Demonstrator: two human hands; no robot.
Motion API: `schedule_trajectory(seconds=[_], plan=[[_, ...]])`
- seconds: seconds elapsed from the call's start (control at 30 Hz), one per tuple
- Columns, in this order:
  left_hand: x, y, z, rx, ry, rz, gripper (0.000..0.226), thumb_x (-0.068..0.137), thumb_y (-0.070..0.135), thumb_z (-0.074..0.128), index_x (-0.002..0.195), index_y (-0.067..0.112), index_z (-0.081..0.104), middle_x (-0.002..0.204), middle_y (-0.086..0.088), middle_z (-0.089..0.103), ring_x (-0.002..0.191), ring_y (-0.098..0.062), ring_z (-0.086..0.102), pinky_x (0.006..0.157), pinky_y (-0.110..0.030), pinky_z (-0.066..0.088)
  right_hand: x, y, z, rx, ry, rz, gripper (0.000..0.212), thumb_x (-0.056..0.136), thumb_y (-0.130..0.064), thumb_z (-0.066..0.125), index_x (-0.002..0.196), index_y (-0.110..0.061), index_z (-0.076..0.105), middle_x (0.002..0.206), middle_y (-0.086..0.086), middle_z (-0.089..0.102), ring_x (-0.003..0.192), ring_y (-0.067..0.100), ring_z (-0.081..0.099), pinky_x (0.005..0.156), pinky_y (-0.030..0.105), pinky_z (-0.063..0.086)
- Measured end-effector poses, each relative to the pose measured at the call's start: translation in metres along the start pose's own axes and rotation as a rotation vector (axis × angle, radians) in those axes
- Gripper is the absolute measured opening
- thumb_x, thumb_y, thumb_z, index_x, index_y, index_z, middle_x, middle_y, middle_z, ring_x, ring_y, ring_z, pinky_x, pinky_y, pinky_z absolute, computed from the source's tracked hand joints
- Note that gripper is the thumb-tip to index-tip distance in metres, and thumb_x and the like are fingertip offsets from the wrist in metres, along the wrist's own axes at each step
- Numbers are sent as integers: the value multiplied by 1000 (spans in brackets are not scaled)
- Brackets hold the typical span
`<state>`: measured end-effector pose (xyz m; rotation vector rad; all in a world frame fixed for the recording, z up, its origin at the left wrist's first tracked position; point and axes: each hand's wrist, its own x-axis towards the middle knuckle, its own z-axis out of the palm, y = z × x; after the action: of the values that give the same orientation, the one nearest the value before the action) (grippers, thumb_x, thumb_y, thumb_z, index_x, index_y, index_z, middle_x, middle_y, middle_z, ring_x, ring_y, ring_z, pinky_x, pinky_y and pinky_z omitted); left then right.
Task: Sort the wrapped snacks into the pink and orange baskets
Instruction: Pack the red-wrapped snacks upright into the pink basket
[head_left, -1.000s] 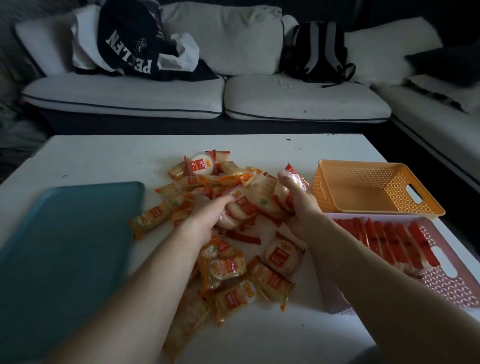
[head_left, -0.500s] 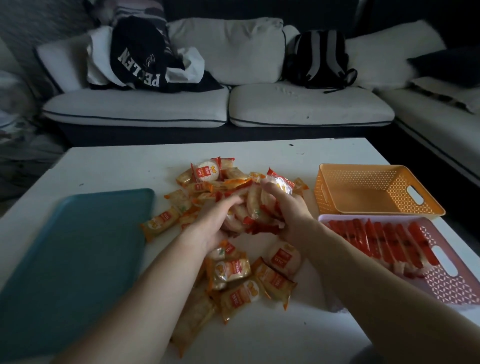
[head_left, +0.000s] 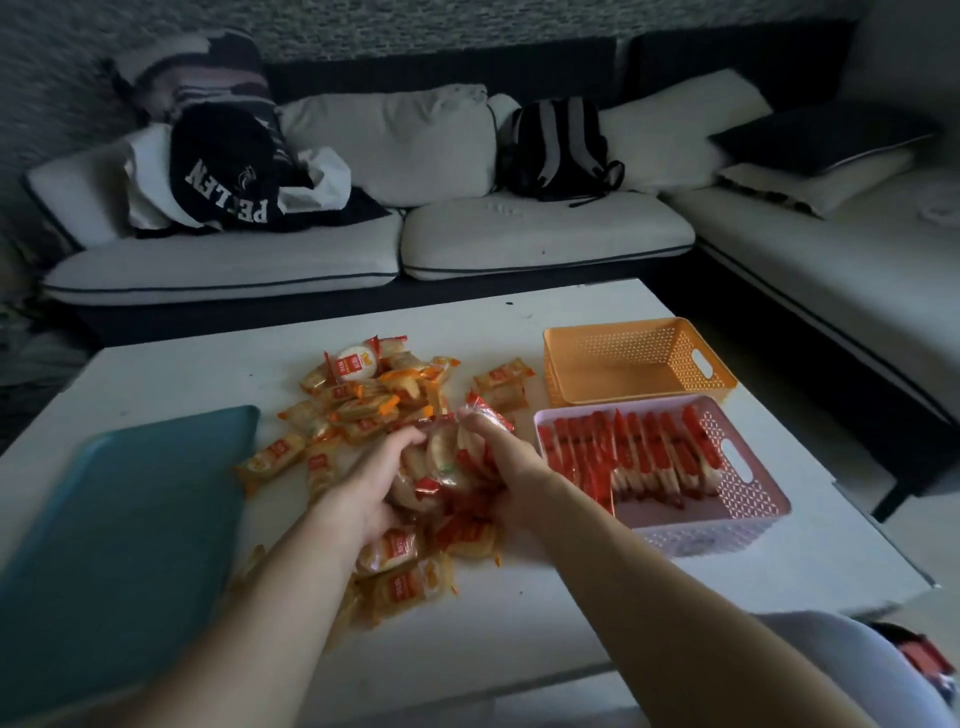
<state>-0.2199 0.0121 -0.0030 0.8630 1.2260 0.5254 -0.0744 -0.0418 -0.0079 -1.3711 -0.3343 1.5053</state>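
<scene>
White surface (head_left: 156, 374), dim lounge. Clasping a tighter snack bundle (head_left: 441, 462) in left grip (head_left: 363, 488) and right grip (head_left: 511, 467). Probably bound for pink basket (head_left: 717, 530) alongside.

Glossy plastic snack wrappers (head_left: 363, 410), perforated plastic pink basket (head_left: 753, 499) and orange basket (head_left: 639, 387), matt table (head_left: 519, 623).

White table (head_left: 519, 623). Teal tray (head_left: 119, 545) lies flat on the table's left side. White sofa (head_left: 545, 234) sits behind the table and runs on past its right side. Dark garment with white lettering (head_left: 223, 161) is beyond the table's far-left corner. Black-and-grey backpack (head_left: 558, 150) stands behind its far edge. Dark pillow (head_left: 826, 137) is beyond its far-right corner.
</scene>
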Motion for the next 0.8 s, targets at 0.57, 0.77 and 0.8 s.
schedule_trajectory(seconds=[0.57, 0.77, 0.8], plan=[[-22, 31, 164, 72, -293, 405, 53, 77, 50, 79, 121, 22, 73, 114, -12, 76, 106, -33, 73, 96, -54, 56, -85, -102, -129, -215, 174, -628, 56, 68, -57, 81, 103, -16, 64, 92, 7, 77, 86, 28, 76, 81, 44, 63], [-6, 14, 208, 679, -58, 498, 87, 59, 62, 77, 133, 21, 59, 128, 0, 62, 123, -21, 59, 105, -34, 46, -78, -96, -203, -886, 548, -387, 98, 64, -78, 73, 135, -13, 57, 129, 12, 62, 117, 29, 63, 98, 50, 54], [-5, 12, 205, 697, -35, 516, 101, 58, 65, 73, 145, 18, 52, 134, 0, 59, 129, -22, 55, 104, -32, 44, -76, -95, -207, -1000, 629, -357, 105, 68, -77, 72, 145, -12, 44, 140, 14, 51, 126, 31, 53, 102, 48, 49]])
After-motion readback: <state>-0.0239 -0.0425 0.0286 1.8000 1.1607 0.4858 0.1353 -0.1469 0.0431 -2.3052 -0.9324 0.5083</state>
